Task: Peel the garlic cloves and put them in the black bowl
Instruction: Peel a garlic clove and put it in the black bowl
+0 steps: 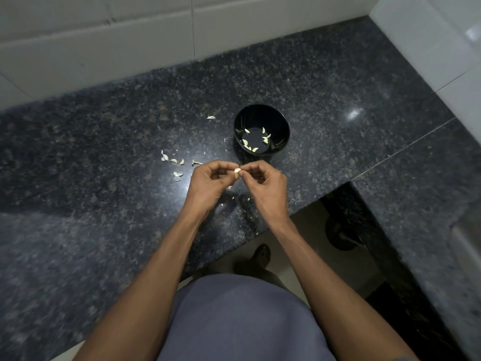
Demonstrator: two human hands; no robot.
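A pale garlic clove (236, 172) is held between both hands above the dark granite counter (104, 142). My left hand (211, 182) pinches it from the left with curled fingers. My right hand (263, 182) pinches it from the right with thumb and fingertips. Just beyond the hands stands the black bowl (281, 121), with several pale cloves lying on its bottom. Several loose cloves and bits of skin (171, 160) lie on the counter left of the hands, and one piece (211, 117) lies farther back.
White tiled walls (130, 35) close off the back and right of the counter. The counter's front edge has a cut-out corner at lower right, with floor and a foot (261, 255) visible below. Small skin flakes lie under my hands.
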